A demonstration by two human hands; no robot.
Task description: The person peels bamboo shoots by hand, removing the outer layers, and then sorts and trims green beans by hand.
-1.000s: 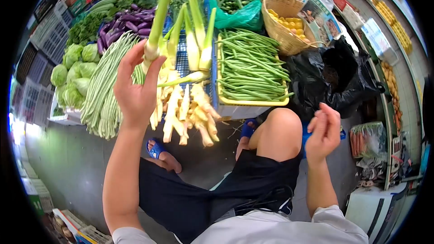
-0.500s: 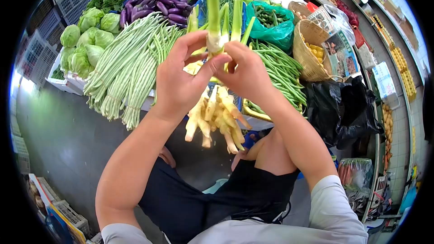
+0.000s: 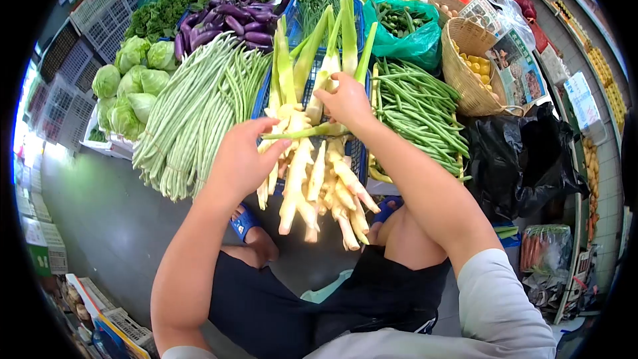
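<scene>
In the head view, knobbly pale-yellow young ginger (image 3: 299,176) with thick green stalks (image 3: 349,40) fills a blue crate (image 3: 262,93). My right hand (image 3: 349,103) is above it, thumb and fingers closed on the pale lower part of one stalk (image 3: 320,93). To the left, my left hand (image 3: 242,156) has its thumb and index finger apart. A thin green strip of stalk (image 3: 309,133) lies across the ginger, its left end between those two fingers. Whether they touch it is hard to tell.
Long beans (image 3: 193,119), cabbages (image 3: 133,86) and eggplants (image 3: 232,16) lie to the left. Green beans (image 3: 415,110), a green bag (image 3: 405,33), a wicker basket (image 3: 468,70) and a black plastic bag (image 3: 525,159) are on the right.
Both hands have come down and moved apart. The stalk they held up together is now lower, among the ginger, in my right hand. The green strip shows across the ginger.
</scene>
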